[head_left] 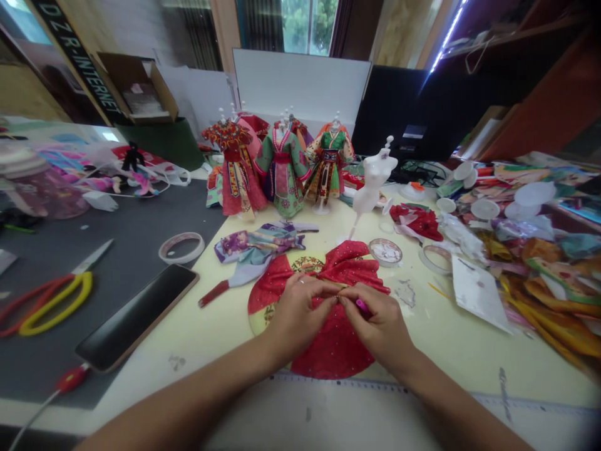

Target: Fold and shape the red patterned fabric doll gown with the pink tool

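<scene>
Left hand (pixel 295 310) pinches the gathered red dotted fabric (pixel 334 351) at its center! Right hand (pixel 378 326) grips a small pink object (pixel 361 305), pressed right against the folds.

Dressed mannequins (pixel 282 175) behind the fabric circle (pixel 333 344) (scissors (pixel 91 258) to its left, on a mat (pixel 131 250))
</scene>
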{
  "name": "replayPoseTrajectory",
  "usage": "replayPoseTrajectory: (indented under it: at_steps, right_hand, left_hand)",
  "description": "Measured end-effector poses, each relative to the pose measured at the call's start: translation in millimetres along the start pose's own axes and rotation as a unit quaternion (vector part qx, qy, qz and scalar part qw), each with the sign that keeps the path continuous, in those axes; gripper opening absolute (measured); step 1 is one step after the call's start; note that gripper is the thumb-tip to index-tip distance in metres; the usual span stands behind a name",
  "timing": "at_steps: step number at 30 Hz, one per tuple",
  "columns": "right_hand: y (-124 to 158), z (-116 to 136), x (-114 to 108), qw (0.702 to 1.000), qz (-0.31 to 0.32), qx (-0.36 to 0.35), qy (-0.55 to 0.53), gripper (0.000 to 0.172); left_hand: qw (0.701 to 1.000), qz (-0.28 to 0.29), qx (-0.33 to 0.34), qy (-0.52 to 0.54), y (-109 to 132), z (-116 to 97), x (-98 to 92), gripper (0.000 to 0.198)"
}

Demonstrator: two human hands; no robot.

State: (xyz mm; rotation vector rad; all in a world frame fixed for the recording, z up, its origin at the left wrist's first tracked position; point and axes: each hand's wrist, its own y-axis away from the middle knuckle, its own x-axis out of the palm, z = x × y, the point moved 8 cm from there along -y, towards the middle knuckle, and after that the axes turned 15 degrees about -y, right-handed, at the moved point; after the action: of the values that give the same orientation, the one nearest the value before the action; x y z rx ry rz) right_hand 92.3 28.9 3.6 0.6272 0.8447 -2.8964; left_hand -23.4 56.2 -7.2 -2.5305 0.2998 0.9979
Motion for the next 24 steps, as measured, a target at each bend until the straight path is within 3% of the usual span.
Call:
replayPoseTrajectory:
  at_steps: [19,24]
  right_hand:
    - [1.5,5.0,-0.6,0.997,0.010,-0.029,0.068,0.011]
    - [-0.6,0.0,-3.9,0.999,0.001,0.017,0.034,0.010]
  left_hand:
    - [0.999,-0.024,0.038,-0.030,1.4,-3.4,-1.8,0.008]
    - [0.999,-0.020,0.042,-0.018,0.8,-3.8,-2.0,0.009]
